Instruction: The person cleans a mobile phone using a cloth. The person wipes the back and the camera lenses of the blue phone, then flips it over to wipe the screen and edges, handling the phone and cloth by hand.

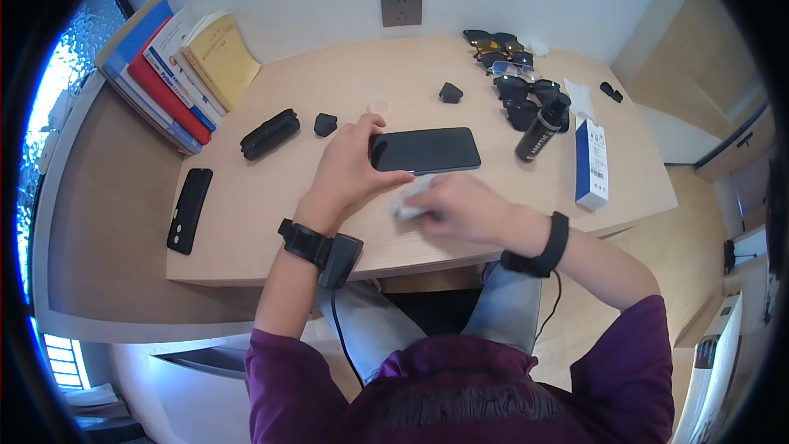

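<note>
My left hand (349, 166) grips the left end of a black smartphone (427, 150), thumb along its near edge and fingers at the far side. The phone's dark screen faces up over the middle of the desk. Just nearer to me, my right hand (468, 207) is closed on a white cloth (408, 204), whose edges are smeared by motion. The cloth is close to the phone's near edge; whether they touch I cannot tell. A black phone case (190, 210) lies at the desk's left side.
Beyond the phone are two small black blocks (450, 93) and a black zip case (270, 134). At right stand a black spray bottle (538, 133) and a blue-white box (592, 164), with several sunglasses (503, 57) behind. Books (177, 74) lean at the far left of the wooden desk (246, 238).
</note>
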Available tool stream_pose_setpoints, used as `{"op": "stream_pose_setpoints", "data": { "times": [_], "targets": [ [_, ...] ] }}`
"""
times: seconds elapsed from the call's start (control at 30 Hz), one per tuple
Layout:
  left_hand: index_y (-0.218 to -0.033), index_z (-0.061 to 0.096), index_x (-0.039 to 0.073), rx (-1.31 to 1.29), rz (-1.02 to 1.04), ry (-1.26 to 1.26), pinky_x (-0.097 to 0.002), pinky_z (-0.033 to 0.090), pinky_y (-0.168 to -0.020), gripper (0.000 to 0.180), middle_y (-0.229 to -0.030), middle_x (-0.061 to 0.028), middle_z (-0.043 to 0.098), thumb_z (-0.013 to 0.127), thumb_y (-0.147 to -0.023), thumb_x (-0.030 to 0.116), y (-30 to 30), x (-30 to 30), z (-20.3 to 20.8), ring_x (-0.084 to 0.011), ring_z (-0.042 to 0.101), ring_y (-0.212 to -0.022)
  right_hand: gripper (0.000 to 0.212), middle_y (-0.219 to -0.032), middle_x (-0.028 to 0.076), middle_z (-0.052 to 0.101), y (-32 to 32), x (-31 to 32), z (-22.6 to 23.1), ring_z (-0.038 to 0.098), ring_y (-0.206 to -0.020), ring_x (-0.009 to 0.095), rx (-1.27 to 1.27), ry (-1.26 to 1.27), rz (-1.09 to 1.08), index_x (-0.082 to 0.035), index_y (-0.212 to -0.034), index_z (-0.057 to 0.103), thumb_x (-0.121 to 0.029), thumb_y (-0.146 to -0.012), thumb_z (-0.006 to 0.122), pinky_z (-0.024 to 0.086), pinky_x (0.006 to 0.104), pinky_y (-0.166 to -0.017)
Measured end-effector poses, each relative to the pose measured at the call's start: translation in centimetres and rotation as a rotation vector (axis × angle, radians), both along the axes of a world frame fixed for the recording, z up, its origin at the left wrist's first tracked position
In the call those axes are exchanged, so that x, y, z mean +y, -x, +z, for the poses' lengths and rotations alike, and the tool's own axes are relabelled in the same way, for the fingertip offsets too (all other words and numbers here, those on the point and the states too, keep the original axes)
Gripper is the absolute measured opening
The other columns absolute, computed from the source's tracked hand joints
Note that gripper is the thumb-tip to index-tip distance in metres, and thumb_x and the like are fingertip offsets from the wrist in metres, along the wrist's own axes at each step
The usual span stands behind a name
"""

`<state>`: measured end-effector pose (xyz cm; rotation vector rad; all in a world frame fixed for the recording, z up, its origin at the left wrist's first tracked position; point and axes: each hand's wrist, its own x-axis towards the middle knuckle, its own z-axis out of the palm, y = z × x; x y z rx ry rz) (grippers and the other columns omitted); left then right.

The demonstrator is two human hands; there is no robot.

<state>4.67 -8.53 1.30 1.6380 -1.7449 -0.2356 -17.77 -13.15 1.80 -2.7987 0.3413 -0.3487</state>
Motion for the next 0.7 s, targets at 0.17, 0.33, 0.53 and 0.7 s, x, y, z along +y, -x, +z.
{"op": "stream_pose_setpoints", "data": {
  "times": [0.17, 0.33, 0.53, 0.7],
  "targets": [
    [-0.123, 0.057, 0.005, -0.025, -0.005, -0.001, -0.0398, 0.052, -0.09, 0.082, -0.11, -0.0166, 0.068, 0.097, -0.061, 0.04, -0.4, 0.2, 0.0, -0.0329, 0.064, -0.102, 0.03, -0.078, 0.016, 0.065, 4.3, -0.8, 1.0, 0.067, -0.075, 0.033, -0.027, -0.069, -0.135, -0.012, -0.11, 0.071, -0.013, -0.08, 0.067, 0.056, 0.0459, -0.068],
    [-0.123, 0.056, 0.005, -0.156, 0.029, 0.01, -0.0422, 0.052, -0.088, 0.077, -0.099, -0.0166, 0.067, 0.094, -0.065, 0.039, -0.4, 0.7, 0.8, -0.0338, 0.064, -0.099, 0.026, -0.082, 0.012, 0.066, 5.7, -0.9, 3.8, 0.066, -0.076, 0.03, 0.089, 0.166, -0.305, -0.008, -0.105, 0.07, -0.011, -0.08, 0.068, 0.056, 0.0413, -0.067],
    [-0.123, 0.057, 0.008, -0.077, 0.046, -0.106, -0.0403, 0.052, -0.089, 0.078, -0.108, -0.0148, 0.067, 0.094, -0.063, 0.041, 0.2, 0.7, 1.3, -0.0331, 0.064, -0.102, 0.025, -0.102, 0.004, 0.069, 0.6, -1.5, 3.0, 0.065, -0.088, 0.022, -0.081, 0.457, -0.012, -0.005, -0.107, 0.07, -0.011, -0.084, 0.065, 0.057, 0.0351, -0.069],
    [-0.122, 0.057, 0.007, -0.079, 0.038, -0.051, -0.0399, 0.053, -0.086, 0.076, -0.103, -0.0158, 0.067, 0.094, -0.065, 0.04, 0.1, 0.5, 0.6, -0.0326, 0.064, -0.099, 0.032, -0.124, 0.002, 0.069, 1.6, -2.0, 1.1, 0.065, -0.097, 0.019, 0.064, 0.588, 0.003, -0.005, -0.113, 0.071, -0.012, -0.083, 0.065, 0.059, 0.0318, -0.074]
  ]
}}
